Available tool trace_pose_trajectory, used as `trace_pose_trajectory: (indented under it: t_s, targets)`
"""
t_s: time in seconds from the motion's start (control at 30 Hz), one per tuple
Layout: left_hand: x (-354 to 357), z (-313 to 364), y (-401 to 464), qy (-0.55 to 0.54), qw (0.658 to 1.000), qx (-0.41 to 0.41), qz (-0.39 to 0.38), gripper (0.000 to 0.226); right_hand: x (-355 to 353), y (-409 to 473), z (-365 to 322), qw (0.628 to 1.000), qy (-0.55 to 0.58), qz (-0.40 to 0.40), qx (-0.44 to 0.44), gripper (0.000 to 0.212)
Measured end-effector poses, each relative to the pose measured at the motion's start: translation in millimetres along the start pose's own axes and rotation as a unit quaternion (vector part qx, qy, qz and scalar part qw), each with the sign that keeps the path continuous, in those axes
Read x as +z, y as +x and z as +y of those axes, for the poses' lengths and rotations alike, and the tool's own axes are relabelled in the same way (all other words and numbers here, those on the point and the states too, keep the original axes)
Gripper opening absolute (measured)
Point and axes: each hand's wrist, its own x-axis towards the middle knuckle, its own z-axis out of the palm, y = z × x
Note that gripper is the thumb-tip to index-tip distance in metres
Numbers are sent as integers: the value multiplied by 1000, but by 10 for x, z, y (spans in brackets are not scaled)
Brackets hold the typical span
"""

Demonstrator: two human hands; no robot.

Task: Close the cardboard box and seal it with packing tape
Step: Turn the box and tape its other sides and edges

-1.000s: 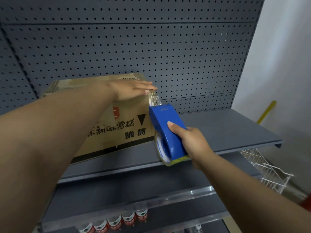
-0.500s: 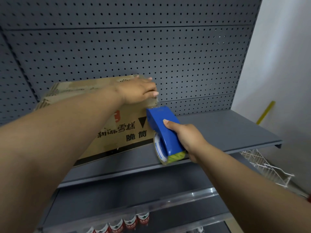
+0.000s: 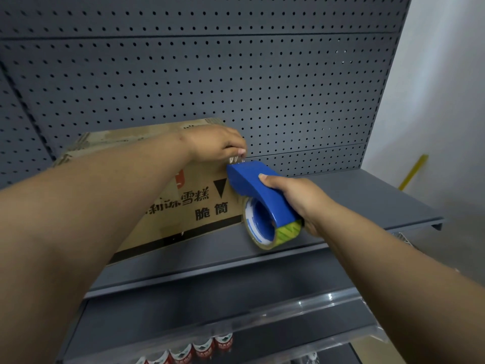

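I see the box [image 3: 162, 206] left of centre, sitting on the grey shelf [image 3: 367, 203] with its back against the pegboard [image 3: 236, 88]. Its long axis runs left to right across the frame, printed side toward me, flaps down on top. My left hand [image 3: 217, 145] lies on the box's top right corner, fingers curled down over the edge; they seem to pinch the tape end [image 3: 236, 160], though I cannot tell for certain. My right hand [image 3: 296, 198] grips the blue dispenser [image 3: 258, 190] just beside the box's right end, its nose aimed up-left at that corner, the roll [image 3: 259, 227] hanging low by the shelf's front edge. A pale wall [image 3: 441, 101] fills the right of the frame. Cans [image 3: 204, 348] stand on a lower shelf at bottom centre.
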Motion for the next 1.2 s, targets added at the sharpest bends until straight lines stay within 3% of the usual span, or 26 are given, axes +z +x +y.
trace_pose_trajectory:
  t_s: [0.13,0.27,0.37,0.6,0.77,0.83,1.13,1.2]
  targets:
    - [9,-32,34,11,1000,3,13,29,-71,8,-49,993,-111,31,-13,38]
    - [12,-75,46,22,1000,7,12,26,-113,-29,-85,988,-154,-6,-17,84]
    - [18,-88,46,14,1000,3,12,26,-116,-74,-162,973,-226,-26,-48,97]
    - [50,-88,55,-23,1000,0,19,23,-4,-97,-308,954,-271,30,-126,40]
    - [54,-79,55,-27,1000,-2,15,22,-78,-26,-354,965,-242,29,-97,75]
    - [56,-68,51,-29,999,-6,12,23,-101,-24,-358,969,-229,10,-88,78]
    - [57,-41,45,-35,999,-13,12,22,-63,-206,-408,940,-320,26,-116,49]
    - [52,-15,36,-32,999,-19,12,24,-52,-251,-498,903,-405,48,-137,47]
